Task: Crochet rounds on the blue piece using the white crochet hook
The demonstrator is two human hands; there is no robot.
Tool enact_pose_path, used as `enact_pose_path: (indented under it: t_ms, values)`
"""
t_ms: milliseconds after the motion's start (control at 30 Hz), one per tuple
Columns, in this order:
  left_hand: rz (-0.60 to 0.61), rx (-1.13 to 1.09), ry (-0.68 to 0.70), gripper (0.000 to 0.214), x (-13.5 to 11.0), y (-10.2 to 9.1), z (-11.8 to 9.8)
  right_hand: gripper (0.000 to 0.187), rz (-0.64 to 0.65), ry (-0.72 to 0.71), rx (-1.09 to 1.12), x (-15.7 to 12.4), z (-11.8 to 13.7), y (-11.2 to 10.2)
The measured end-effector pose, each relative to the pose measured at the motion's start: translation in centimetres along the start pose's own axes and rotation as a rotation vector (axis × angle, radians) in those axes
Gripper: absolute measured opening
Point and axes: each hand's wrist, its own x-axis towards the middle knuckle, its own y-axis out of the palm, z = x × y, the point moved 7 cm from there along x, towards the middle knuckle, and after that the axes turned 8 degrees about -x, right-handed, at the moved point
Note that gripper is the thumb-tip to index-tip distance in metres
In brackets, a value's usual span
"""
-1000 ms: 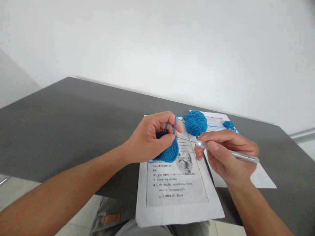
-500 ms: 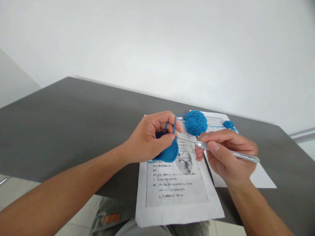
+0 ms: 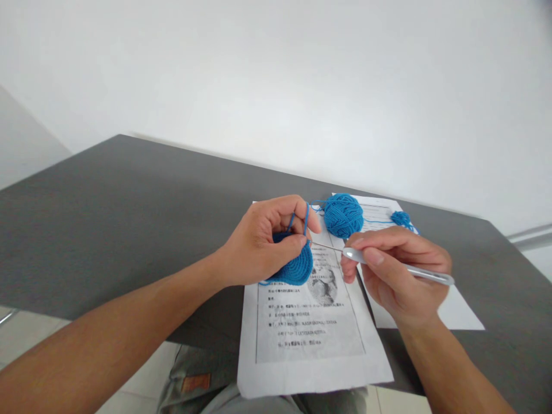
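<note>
Left hand pinching blue crochet piece, right hand pinching crochet hook.
Piece held over printed sheet on gray counter, hook shaft meeting its upper right edge; yarn strand over left index finger; yarn ball beyond, smaller blue tangle farther right on second sheet.

Looks forward and down from the person's head, above the lap, close behind the left hand and right hand. Faces across the desk at a slant, giving the upper part to the white wall beyond. Takes in the floor at the lower left.
</note>
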Motion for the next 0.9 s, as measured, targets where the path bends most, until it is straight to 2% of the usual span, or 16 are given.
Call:
enact_pose_path:
  t_ms: [900]
  values:
    - [0.002, -0.038, 0.009, 0.013, 0.15, -0.01, -0.07, 0.006, 0.02, 0.012, 0.053, 0.08, -0.15, 0.35]
